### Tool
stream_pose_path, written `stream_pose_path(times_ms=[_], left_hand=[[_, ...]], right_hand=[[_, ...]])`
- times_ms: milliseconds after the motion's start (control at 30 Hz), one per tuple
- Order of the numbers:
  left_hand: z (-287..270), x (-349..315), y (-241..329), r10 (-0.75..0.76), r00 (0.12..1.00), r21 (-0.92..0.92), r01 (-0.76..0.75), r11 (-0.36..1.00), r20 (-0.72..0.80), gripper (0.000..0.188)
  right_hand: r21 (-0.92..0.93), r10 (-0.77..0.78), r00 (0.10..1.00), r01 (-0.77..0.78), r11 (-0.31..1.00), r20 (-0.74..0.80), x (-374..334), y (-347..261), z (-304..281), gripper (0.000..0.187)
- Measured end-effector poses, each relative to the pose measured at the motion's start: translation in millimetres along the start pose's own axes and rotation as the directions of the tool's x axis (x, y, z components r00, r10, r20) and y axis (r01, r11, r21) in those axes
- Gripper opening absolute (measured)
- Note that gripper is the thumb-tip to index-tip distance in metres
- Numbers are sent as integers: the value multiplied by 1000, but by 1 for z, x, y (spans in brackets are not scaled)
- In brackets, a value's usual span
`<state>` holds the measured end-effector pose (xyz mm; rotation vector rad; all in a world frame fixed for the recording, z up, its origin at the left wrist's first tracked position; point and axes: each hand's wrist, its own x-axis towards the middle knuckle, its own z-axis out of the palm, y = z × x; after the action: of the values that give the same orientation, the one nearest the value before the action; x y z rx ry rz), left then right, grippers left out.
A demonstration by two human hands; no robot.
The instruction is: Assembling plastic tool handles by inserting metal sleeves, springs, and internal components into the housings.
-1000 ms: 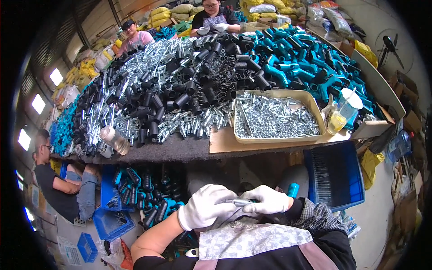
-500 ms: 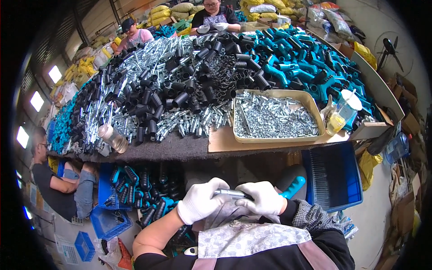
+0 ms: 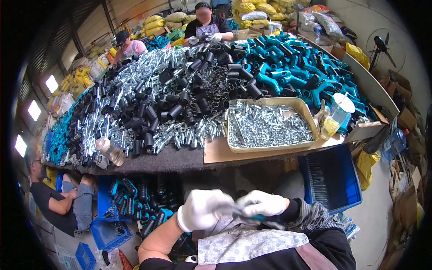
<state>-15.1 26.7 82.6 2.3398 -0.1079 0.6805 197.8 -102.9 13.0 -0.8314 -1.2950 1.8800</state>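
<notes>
Low in the frame's centre, the gloved left hand and right hand meet, fingers closed around a small teal part. Mostly hidden and blurred, its long axis seems to run roughly left-right, below the bench edge.

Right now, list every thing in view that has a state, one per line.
left hand: gloved, closed on the teal part
right hand: gloved, gripping the teal part
teal part: held between both hands, mostly hidden
tan tray: full of silver screws
plastic cup: upright, some yellowish drink left
blue crate: contents not visible
plastic bottle: lying tilted
</notes>
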Motion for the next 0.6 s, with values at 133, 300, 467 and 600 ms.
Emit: stream_pose_path(times_ms=[133,300,467,600], left_hand=[[-3,9,-7,275,960,-43,-273,961,48,29],[18,-4,-22,-77,984,7,79,997,-163,86],[40,-80,-26,-463,886,-255,441,860,-28,65],[53,-109,-27,-612,769,-117,601,791,-185,49]], right_hand=[[178,-136,982,111,978,131,6,-3,6,57],[64,-475,719,581,811,-507,10,1,14,48],[400,-481,419,905,147,-770,5,-17,-24,28],[563,209,524,791,241,-826,68,92,-48,27]])
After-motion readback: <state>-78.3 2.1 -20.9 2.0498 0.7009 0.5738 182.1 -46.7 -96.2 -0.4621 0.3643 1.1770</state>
